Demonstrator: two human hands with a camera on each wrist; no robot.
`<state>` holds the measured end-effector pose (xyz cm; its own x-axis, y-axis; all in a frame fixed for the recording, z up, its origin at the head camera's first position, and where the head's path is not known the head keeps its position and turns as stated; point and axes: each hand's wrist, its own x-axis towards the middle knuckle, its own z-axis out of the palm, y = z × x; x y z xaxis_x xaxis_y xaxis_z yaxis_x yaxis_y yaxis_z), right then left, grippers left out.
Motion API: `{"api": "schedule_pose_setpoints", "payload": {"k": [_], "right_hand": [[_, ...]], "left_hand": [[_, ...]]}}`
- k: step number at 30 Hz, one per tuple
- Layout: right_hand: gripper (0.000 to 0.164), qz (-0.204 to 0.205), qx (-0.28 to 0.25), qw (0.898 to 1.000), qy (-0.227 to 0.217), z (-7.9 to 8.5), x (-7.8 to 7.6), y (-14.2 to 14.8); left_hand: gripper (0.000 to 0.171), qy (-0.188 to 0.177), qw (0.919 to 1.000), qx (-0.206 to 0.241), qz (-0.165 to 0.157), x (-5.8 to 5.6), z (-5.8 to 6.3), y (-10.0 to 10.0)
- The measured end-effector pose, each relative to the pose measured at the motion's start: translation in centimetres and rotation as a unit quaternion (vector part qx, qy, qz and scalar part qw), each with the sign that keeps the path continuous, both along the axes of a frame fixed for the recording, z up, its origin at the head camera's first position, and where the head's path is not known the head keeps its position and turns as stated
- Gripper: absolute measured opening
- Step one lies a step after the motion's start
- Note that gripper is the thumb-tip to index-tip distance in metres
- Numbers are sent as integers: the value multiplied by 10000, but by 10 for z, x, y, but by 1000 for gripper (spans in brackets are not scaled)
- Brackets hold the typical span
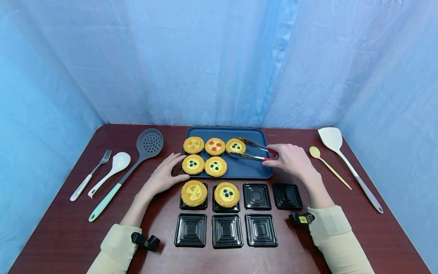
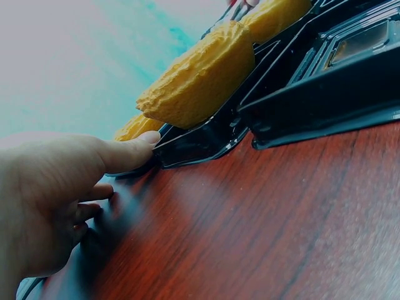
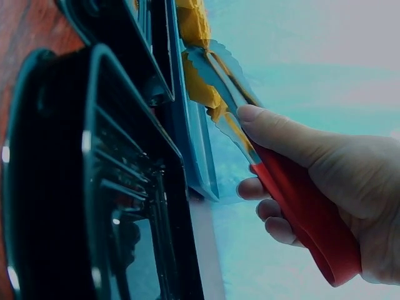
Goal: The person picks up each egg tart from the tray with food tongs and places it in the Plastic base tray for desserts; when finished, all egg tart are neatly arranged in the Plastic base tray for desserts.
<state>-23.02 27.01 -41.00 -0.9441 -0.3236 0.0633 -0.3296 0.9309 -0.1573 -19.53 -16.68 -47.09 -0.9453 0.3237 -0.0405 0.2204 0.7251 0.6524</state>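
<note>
My right hand grips red-handled tongs by their handles. The spread tips of the tongs lie on either side of an egg tart with dark blue berries, in the back row on the blue tray. My left hand rests at the tray's left front corner, fingers extended along the side and thumb at the front edge. Beside that tart lie one with red pieces and one with yellow wedges. Two more blueberry tarts sit in front of them.
Several square black plastic trays stand in two rows before the blue tray. Two hold tarts. At left lie a fork, a white ladle and a slotted skimmer; at right, a yellow spoon and a white turner.
</note>
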Motion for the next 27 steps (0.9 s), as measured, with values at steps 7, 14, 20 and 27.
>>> {"api": "schedule_pose_setpoints", "payload": {"k": [7, 14, 20, 27], "right_hand": [[60, 49, -204, 9997, 97, 8, 14, 17], [49, 332, -202, 9992, 106, 26, 36, 42], [55, 679, -122, 9975, 174, 37, 63, 65], [58, 939, -139, 9955, -36, 41, 86, 79]], "left_hand": [[79, 11, 10000, 12, -11, 0, -1, 0], [78, 24, 10000, 42, -15, -1, -1, -2], [78, 10, 10000, 42, -37, -1, 0, -1], [77, -8, 10000, 58, -52, -1, 1, -1]]}}
